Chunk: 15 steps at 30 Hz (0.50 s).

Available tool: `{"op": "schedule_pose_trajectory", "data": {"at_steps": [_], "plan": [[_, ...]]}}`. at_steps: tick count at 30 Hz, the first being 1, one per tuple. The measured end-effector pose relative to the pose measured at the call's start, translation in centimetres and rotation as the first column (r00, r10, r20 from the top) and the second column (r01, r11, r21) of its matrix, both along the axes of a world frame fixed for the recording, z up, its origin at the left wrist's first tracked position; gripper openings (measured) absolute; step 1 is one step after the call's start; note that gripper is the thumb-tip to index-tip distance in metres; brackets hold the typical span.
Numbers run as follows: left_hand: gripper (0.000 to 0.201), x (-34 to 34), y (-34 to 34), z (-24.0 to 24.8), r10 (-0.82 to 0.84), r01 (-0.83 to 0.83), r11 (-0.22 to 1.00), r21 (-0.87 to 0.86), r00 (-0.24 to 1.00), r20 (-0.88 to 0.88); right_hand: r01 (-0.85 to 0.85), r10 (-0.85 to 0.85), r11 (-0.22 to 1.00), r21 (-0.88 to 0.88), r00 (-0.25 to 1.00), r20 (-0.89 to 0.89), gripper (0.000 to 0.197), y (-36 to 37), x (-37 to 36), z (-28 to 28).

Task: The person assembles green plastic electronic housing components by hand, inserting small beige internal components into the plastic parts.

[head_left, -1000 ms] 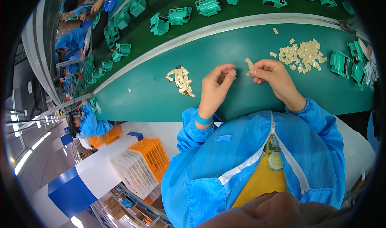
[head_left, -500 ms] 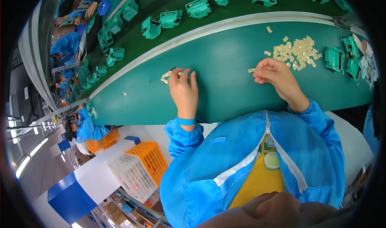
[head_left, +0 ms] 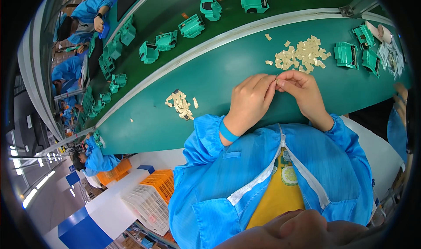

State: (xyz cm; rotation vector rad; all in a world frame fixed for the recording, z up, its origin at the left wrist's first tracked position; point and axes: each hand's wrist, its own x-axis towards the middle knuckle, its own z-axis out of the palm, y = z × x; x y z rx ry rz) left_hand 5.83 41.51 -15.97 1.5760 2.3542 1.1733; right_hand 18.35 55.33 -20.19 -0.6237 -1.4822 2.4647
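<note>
Left hand (head_left: pixel 254 99) and right hand (head_left: pixel 303 91) meet, each grip pinched together, any piece between hidden, with cream chips (head_left: pixel 302 52) just beyond and cream strips (head_left: pixel 179 103) leftward, seemingly fine two-handed handling that calls for steady pressure.

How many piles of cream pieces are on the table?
2: a larger pile beyond the right hand, and a smaller pile left of the left hand. The hands may hide more.

Left fingers (head_left: pixel 264 85) and right fingers (head_left: pixel 295 76) meet near cream pieces (head_left: pixel 308 51).
</note>
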Motion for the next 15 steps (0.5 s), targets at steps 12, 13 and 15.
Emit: {"op": "schedule_pose_trajectory", "data": {"at_steps": [12,13,15], "plan": [[0.008,-0.9,3.1,-2.0,0.124,-0.104,0.991,-0.082,0.945,0.301,0.133,-0.129,0.985,0.108,0.991,-0.039,0.013,2.9,0.9,-1.6],[0.008,-1.3,4.2,-3.1,0.124,-0.117,0.992,-0.042,0.949,0.291,0.140,-0.137,0.983,0.116,0.990,-0.036,0.013,3.7,1.3,-1.8],[0.008,-1.6,5.9,-4.5,0.113,-0.120,0.993,0.006,0.952,0.284,0.365,-0.365,0.930,0.034,0.931,-0.006,0.016,5.1,1.8,-2.2]]}}
